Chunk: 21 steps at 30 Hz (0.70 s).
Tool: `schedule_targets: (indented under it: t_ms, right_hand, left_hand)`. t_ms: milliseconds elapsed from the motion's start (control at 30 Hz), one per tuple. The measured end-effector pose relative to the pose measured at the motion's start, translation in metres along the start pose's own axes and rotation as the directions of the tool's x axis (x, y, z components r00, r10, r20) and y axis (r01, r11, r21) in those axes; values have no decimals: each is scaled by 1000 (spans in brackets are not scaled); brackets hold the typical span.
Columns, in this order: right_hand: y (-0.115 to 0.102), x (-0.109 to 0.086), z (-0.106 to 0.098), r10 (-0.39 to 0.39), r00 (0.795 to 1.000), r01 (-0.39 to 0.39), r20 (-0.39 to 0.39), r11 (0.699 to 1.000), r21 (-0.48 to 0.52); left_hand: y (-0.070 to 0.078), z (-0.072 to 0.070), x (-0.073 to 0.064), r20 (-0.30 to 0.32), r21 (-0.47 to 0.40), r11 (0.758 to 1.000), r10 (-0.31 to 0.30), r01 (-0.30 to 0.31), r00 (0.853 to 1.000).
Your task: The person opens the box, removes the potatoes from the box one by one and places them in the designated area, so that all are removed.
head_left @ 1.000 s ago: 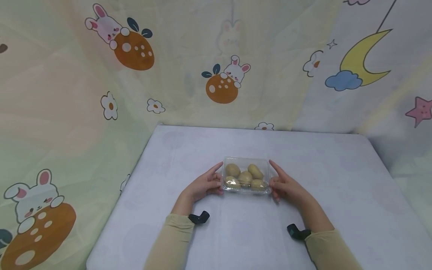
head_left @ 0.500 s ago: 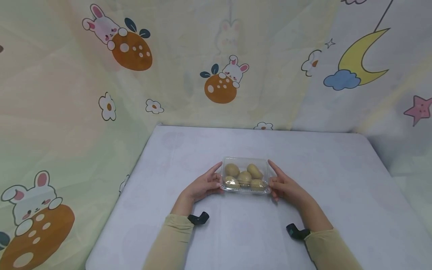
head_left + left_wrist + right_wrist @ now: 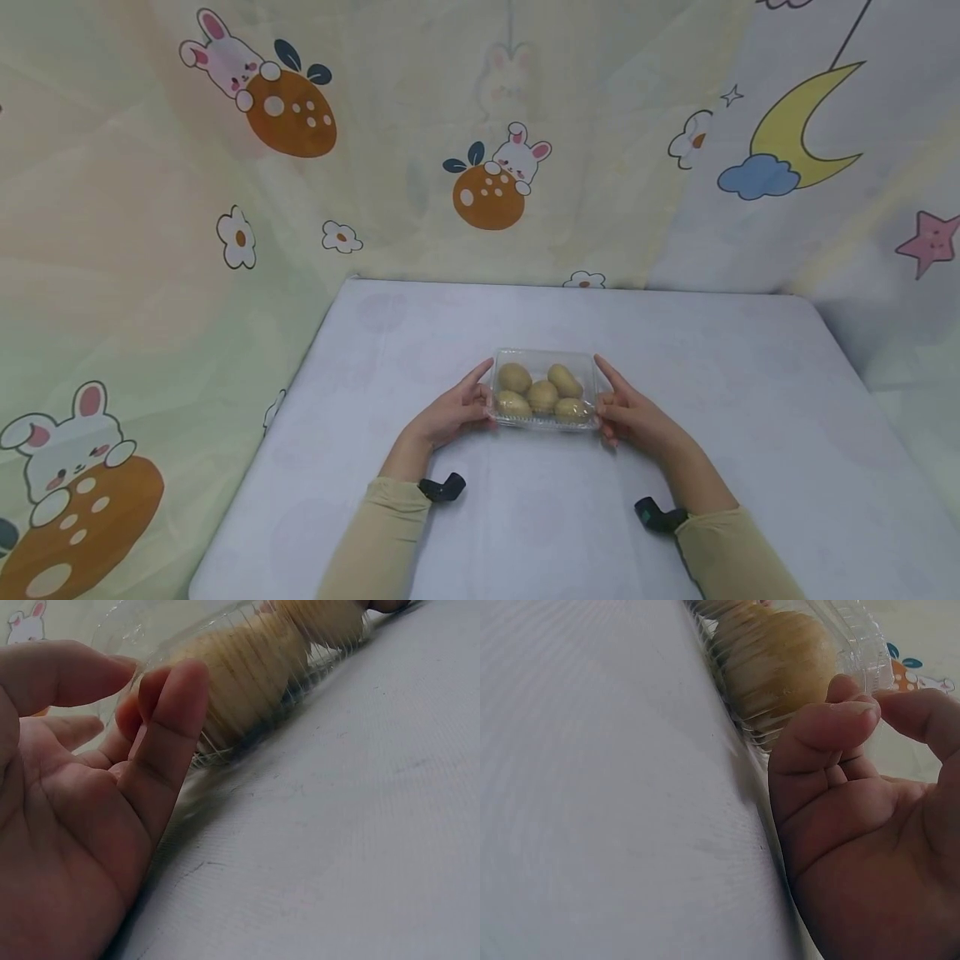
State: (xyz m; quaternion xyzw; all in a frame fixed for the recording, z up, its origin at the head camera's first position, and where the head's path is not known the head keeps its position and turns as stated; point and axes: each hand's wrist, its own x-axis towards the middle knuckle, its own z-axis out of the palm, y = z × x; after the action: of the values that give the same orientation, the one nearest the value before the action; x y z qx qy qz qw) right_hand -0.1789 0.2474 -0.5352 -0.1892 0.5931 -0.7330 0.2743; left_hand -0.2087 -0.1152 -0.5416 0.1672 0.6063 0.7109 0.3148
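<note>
Box (image 3: 543, 422), pinched by left hand (image 3: 446, 414) (nine o'clock) and right hand (image 3: 642, 423) (three o'clock), may buckle if squeezed harder.

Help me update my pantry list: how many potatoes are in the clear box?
5 visible: back-left potato, back-right potato, front-left potato, front-middle potato, front-right potato. Others could be hidden underneath.

There's room behind the box (image 3: 537, 360) (left hand (image 3: 447, 412) and right hand (image 3: 639, 422) block its ends).
</note>
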Motion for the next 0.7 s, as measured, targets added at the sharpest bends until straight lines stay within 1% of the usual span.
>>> schedule_targets:
  t_ms: [133,267,367,700]
  right_hand:
    - [0,0,0,6,1000,-6,-17,1000,-7]
    - [-1,0,2,5,1000,-5,-20,1000,-11]
    - [-2,0,2,-4,1000,4,-11,1000,1]
    - [-1,0,2,-5,1000,5,0,1000,22]
  left_hand:
    - [0,0,0,-12,-15,1000,-11,11,1000]
    - [-1,0,2,-31,-71,996,-49,47,998]
    - [0,-1,4,-37,-99,993,-64,61,997]
    - [-1,-1,3,-43,-45,998,-40,38,998]
